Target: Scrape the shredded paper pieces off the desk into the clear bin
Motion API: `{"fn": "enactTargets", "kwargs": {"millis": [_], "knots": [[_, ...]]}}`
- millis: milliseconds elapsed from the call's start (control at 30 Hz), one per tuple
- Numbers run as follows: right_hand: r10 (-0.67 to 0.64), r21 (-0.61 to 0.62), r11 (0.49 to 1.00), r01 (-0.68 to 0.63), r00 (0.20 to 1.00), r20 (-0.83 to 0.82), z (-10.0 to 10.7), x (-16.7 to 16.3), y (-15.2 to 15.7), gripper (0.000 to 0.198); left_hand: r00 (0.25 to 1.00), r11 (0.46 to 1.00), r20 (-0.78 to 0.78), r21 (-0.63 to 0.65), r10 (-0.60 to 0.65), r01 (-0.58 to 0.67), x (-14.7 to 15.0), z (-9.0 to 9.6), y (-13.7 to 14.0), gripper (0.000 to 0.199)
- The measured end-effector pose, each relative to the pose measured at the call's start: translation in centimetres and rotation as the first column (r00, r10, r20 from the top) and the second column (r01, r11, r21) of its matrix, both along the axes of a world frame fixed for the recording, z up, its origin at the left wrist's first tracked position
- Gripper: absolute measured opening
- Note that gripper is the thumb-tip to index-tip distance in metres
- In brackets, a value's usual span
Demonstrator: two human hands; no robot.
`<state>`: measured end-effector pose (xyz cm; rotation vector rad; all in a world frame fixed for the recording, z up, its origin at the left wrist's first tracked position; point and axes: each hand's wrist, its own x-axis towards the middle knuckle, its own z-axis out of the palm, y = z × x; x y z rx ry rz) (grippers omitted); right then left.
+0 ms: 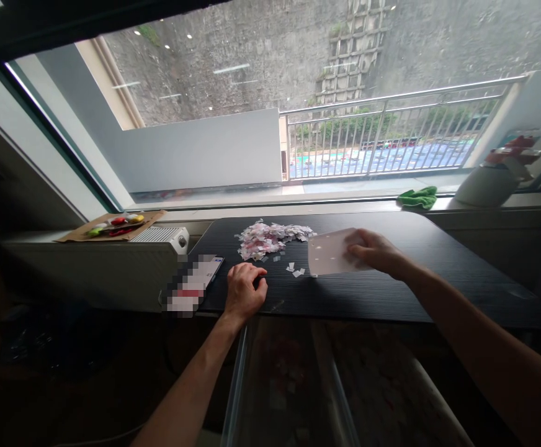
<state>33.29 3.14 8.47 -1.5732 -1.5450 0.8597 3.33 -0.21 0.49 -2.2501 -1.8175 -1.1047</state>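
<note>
Paper pile (pixel 259 240): a heap of small torn bits, white with some pink, near the back edge of the dark surface (pixel 438 242).
Loose bits (pixel 297 271): a few white bits lie in front of the pile, between the two hands.
Pale pink sheet (pixel 327 254): it looks thin, a bit see-through, and stands tilted at the right end of the pile. I cannot tell if its low edge touches the surface.
Right hand (pixel 376 250): the grip is pinched tight on the right end of the sheet.
Left hand (pixel 243 288): it sits near the front edge, close to the pile. The fingers curl, with a gap between thumb and fingertips, and I see nothing in the grip.
Phone (pixel 208 272): it lies to the left of the left hand, its screen blurred into squares.
Clear bin (pixel 236 375): it is below the front edge, with some bits in it, but it is too dark to see well.
Radiator (pixel 159 234): white, to the left, with brown cardboard (pixel 77 231) on top and red, yellow and green things (pixel 133 219) on that.
Green cloth (pixel 417 197): crumpled on the window sill.
Railing (pixel 384 131): shiny metal bars outside the window.
</note>
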Motion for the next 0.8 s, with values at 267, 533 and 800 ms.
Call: {"fn": "enactTargets", "kwargs": {"millis": [267,533,800], "knots": [[-0.07,0.0,0.997,0.071,0.987,-0.146,-0.1,1.0,1.8,0.013,1.0,1.0,-0.002,0.014,-0.01,0.01,0.0,0.0,0.0,0.016],[0.117,-0.162,0.975,-0.152,0.972,-0.205,-1.5,3.6,1.9,0.011,1.0,0.999,-0.013,0.033,-0.013,0.013,-0.2,-0.1,0.1,0.017],[-0.049,-0.086,0.996,0.025,0.956,-0.289,-2.2,4.5,2.2,0.013,1.0,0.999,-0.021,0.033,-0.009,0.01,-0.3,-0.2,0.2,0.017]]}}
